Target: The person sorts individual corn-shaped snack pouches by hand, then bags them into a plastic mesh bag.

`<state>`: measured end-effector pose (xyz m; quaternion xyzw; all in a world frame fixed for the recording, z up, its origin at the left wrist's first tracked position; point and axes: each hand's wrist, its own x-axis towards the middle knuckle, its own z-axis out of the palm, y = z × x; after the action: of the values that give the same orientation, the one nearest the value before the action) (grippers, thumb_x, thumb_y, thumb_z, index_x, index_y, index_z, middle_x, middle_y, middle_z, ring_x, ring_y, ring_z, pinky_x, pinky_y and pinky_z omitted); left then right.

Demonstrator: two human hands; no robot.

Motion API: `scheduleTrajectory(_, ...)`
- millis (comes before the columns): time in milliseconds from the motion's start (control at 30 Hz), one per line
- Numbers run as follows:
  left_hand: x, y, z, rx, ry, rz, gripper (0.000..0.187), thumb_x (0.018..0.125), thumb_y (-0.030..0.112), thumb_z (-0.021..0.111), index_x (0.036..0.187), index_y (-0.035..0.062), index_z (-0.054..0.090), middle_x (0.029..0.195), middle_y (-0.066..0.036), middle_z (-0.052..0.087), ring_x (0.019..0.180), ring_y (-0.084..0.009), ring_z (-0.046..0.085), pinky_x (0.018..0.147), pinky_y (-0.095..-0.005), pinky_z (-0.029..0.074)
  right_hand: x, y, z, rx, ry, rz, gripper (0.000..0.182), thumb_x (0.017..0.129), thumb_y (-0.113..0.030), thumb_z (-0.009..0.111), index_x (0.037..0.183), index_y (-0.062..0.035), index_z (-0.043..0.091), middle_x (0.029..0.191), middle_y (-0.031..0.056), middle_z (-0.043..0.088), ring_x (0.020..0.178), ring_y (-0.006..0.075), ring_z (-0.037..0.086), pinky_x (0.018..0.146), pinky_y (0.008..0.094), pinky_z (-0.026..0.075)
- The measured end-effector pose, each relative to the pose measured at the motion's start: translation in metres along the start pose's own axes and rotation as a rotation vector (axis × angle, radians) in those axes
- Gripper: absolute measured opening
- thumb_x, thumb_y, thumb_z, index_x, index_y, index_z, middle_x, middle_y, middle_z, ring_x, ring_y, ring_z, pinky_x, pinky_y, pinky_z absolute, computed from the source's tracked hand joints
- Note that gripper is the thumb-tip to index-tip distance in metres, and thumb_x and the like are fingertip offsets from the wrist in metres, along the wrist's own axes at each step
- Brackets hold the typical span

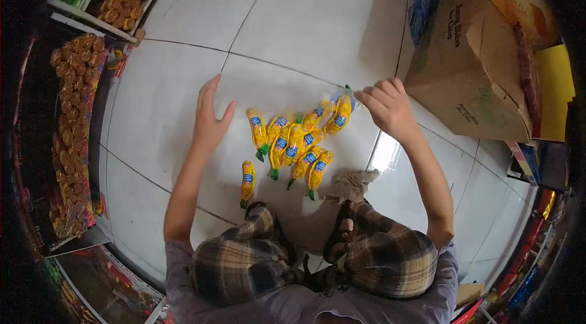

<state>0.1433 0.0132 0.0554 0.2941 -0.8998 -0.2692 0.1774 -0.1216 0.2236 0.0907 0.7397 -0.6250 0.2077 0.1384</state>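
Note:
Several yellow banana-shaped packets [292, 144] with blue labels and green twisted ends lie in a loose cluster on the white tiled floor. One packet [247, 181] lies apart, nearer my left foot. My left hand [210, 117] is open left of the cluster, thumb and fingers spread, holding nothing. To the right, my right hand [390, 109] has its fingers curled together, the tips right beside the green end of the uppermost packet [340, 114]. Something clear and shiny shows by those fingertips; I cannot tell what they pinch.
A crumpled grey cloth [353, 185] lies before my right foot. An open cardboard box [467, 61] stands at the right, with a blue plastic bag [422, 0] behind it. Trays of round brown items [76, 116] line the left; colourful packages [525, 257] fill a shelf lower right.

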Motion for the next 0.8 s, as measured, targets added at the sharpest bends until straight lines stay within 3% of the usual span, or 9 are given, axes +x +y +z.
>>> scheduleTrajectory(33,0.002,0.007,0.007,0.074,0.196,0.120,0.058,0.069,0.013,0.057,0.119,0.0065,0.029,0.117,-0.017,0.034,0.109,-0.0309,0.032,0.090,-0.0362,0.028,0.004,-0.004,0.000,0.008,-0.001,0.010,0.027,0.056,-0.007,0.053,0.083,-0.0070,0.054,0.075,0.0034,0.051,0.069,0.0168,0.046,0.064,0.0312,0.035)
scheduleTrajectory(167,-0.014,0.006,0.037,0.084,0.277,0.131,0.053,0.069,0.013,0.057,0.116,0.0058,0.033,0.118,-0.015,0.033,0.108,-0.0305,0.033,0.089,-0.0363,0.030,0.004,-0.019,0.015,-0.007,0.077,-0.097,0.029,0.060,-0.010,0.050,0.088,-0.0078,0.055,0.083,0.0009,0.052,0.072,0.0147,0.046,0.068,0.0312,0.035)
scheduleTrajectory(233,-0.033,-0.011,0.054,0.140,0.032,0.151,0.043,0.069,0.012,0.056,0.109,0.0050,0.041,0.115,-0.015,0.037,0.105,-0.0298,0.037,0.086,-0.0362,0.033,-0.007,-0.026,0.030,0.017,-0.029,-0.101,0.028,0.064,-0.014,0.047,0.090,-0.0083,0.055,0.092,-0.0002,0.050,0.080,0.0141,0.045,0.073,0.0324,0.034)
scheduleTrajectory(467,-0.065,-0.024,0.086,0.142,-0.275,0.359,0.028,0.065,0.006,0.057,0.092,0.0076,0.052,0.093,-0.007,0.046,0.087,-0.0242,0.046,0.071,-0.0360,0.040,-0.047,-0.032,0.085,0.091,-0.377,0.081,0.039,0.068,-0.013,0.053,0.105,-0.0061,0.046,0.111,0.0042,0.042,0.096,0.0187,0.041,0.080,0.0359,0.031)
scheduleTrajectory(533,-0.060,-0.024,0.085,0.332,-0.202,0.722,0.023,0.063,0.009,0.059,0.085,0.0120,0.054,0.081,-0.002,0.043,0.079,-0.0189,0.045,0.067,-0.0345,0.038,-0.053,-0.036,0.088,0.158,-0.410,0.136,0.041,0.068,-0.015,0.054,0.106,-0.0055,0.044,0.112,0.0057,0.039,0.098,0.0198,0.040,0.081,0.0363,0.031)
scheduleTrajectory(567,-0.057,-0.025,0.086,0.330,-0.207,0.718,0.023,0.063,0.009,0.059,0.085,0.0120,0.054,0.081,-0.002,0.043,0.079,-0.0189,0.045,0.067,-0.0345,0.038,-0.055,-0.037,0.089,0.220,-0.442,0.190,0.044,0.068,-0.018,0.056,0.108,-0.0050,0.042,0.114,0.0072,0.037,0.099,0.0208,0.039,0.081,0.0366,0.031)
scheduleTrajectory(633,-0.050,-0.026,0.090,0.465,0.109,0.860,0.028,0.060,0.011,0.059,0.087,0.0148,0.053,0.087,-0.002,0.041,0.077,-0.0157,0.042,0.064,-0.0286,0.036,-0.054,-0.039,0.089,0.250,-0.441,0.206,0.047,0.067,-0.019,0.057,0.108,-0.0043,0.041,0.113,0.0084,0.037,0.099,0.0216,0.039,0.081,0.0365,0.031)
scheduleTrajectory(767,-0.036,-0.020,0.098,0.450,0.099,0.741,0.034,0.058,0.019,0.062,0.091,0.0144,0.051,0.092,-0.003,0.040,0.084,-0.0180,0.039,0.069,-0.0362,0.032,-0.055,-0.040,0.089,0.311,-0.422,0.232,0.050,0.067,-0.019,0.057,0.110,-0.0024,0.038,0.111,0.0102,0.037,0.098,0.0232,0.039,0.081,0.0352,0.031)
scheduleTrajectory(800,-0.030,-0.012,0.098,0.413,0.023,0.613,0.038,0.057,0.025,0.064,0.090,0.0135,0.050,0.092,-0.004,0.040,0.086,-0.0196,0.039,0.070,-0.0365,0.031,-0.054,-0.042,0.088,0.312,-0.423,0.233,0.050,0.067,-0.019,0.057,0.110,-0.0024,0.038,0.111,0.0102,0.037,0.098,0.0232,0.039,0.081,0.0352,0.031)
